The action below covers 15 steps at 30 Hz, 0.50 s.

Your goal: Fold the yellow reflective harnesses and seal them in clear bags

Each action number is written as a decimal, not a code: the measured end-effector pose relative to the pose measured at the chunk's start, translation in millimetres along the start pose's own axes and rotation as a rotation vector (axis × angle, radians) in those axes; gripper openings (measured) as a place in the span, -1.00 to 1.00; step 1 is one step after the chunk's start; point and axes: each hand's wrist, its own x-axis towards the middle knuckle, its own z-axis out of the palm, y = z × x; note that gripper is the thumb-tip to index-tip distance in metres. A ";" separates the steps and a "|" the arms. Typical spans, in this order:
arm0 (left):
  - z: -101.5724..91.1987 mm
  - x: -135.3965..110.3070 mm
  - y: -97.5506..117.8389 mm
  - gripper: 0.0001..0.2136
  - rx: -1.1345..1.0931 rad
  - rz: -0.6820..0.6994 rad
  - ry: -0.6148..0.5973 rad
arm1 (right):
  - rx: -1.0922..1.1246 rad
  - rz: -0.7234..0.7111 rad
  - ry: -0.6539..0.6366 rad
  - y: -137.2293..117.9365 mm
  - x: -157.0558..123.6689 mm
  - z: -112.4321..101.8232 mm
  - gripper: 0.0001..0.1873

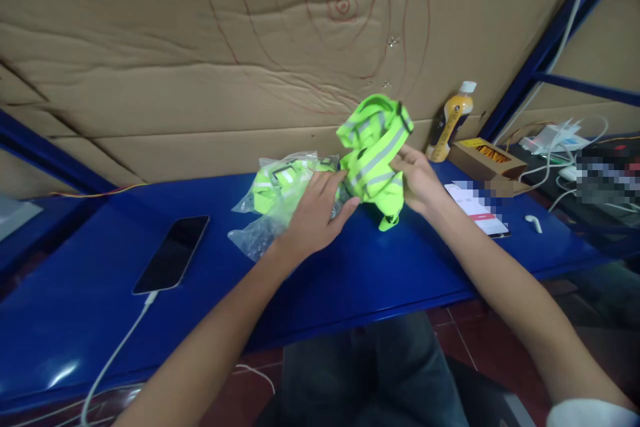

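A bundle of neon yellow-green reflective straps (375, 163) with grey stripes and black buckles is held above the blue tabletop. My right hand (419, 177) grips its right side, with the fingertips partly hidden behind the straps. Just left of the bundle, my left hand (320, 213) rests with fingers stretched out and thumb apart. Its fingers lie over a clear plastic bag (255, 235). More neon reflective straps (287, 177) show in or under that plastic.
A black phone (173, 255) with a white cable lies at left. To the right are an orange drink bottle (453, 121), an open cardboard box (487, 157), a lit phone (483, 213) and a white earbud (533, 223). A cardboard wall (150, 93) backs the blue table (350, 280).
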 end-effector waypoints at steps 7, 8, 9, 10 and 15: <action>10.5 -1.2 9.7 -0.64 -0.093 -0.114 0.053 | -0.314 -0.209 -0.104 20.8 -13.0 19.2 -0.70; 12.7 -1.1 9.5 -0.66 -0.075 -0.112 0.081 | -0.441 -0.269 -0.105 21.4 -12.7 19.1 -0.69; 15.1 -1.2 8.2 -0.68 -0.046 -0.106 0.101 | -0.570 -0.309 -0.109 21.1 -12.5 18.7 -0.67; 17.2 -1.6 6.0 -0.70 -0.004 -0.099 0.109 | -0.688 -0.330 -0.112 19.8 -12.3 17.9 -0.65; 14.4 -3.0 -5.1 -0.71 0.250 -0.070 0.081 | -0.916 -0.326 -0.008 -7.6 -8.8 -1.7 -0.78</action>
